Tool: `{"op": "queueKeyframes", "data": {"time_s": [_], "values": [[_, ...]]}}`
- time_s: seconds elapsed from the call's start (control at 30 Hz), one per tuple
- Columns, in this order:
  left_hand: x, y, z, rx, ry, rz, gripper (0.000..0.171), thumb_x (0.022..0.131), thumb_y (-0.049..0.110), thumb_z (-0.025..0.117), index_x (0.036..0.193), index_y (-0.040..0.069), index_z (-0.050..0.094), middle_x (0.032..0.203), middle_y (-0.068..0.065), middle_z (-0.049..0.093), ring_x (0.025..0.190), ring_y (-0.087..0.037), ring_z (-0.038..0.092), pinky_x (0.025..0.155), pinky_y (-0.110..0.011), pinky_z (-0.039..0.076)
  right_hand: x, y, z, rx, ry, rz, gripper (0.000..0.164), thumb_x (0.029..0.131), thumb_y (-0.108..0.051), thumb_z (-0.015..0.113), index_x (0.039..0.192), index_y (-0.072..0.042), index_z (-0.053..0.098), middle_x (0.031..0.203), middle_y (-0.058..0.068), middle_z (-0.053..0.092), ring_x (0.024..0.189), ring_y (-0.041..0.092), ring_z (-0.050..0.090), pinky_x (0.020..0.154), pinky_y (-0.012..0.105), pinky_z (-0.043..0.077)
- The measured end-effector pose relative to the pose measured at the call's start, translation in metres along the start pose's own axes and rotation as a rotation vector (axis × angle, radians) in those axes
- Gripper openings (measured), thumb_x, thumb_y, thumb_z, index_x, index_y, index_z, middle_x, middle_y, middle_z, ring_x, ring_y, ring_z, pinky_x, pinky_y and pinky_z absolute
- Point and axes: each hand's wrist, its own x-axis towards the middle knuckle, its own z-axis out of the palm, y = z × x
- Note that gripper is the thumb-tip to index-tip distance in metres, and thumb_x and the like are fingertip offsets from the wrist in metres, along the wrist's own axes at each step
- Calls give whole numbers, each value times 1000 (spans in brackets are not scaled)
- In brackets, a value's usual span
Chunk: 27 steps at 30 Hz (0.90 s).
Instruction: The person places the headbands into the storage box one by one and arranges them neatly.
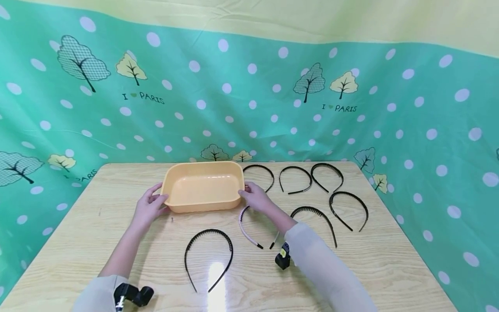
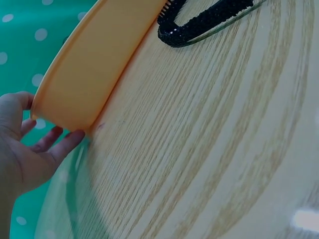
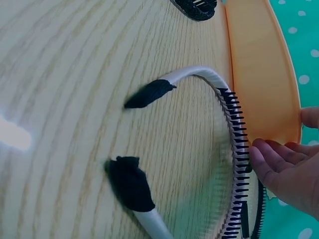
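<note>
A shallow orange plastic basin sits toward the back of the table, its inside showing no contents. At its left end my left hand grips it, thumb on the rim and fingers against the wall and lower edge. My right hand holds the opposite end the same way. Just below the right hand lies a pale lilac headband with black tips and black teeth, partly hidden by the arm in the head view. A black toothed headband lies in front of the basin.
Several black headbands lie to the right, among them a back one, a right one and a nearer one. The wooden table meets a green dotted cloth at the back and sides.
</note>
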Motion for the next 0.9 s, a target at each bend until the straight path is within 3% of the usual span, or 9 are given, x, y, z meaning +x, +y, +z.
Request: {"op": "queueKeyframes", "data": {"time_s": [0.37,0.9], "values": [[4,-3,-2,29,-26,-6,66,96,28,52,150,14,17,124,-17,42,86,-1,59,89,-32,55,1,1,-5,-14,-9,1,49,93,-29,57,135,-7,47,106,9,59,90,18,56,73,24,51],[1,-3,-2,124,-25,24,67,97,35,49,151,15,15,132,-24,38,85,5,55,91,-31,54,2,9,-26,-85,55,-50,51,92,-37,58,135,-13,47,116,11,61,102,24,60,83,34,55]]}}
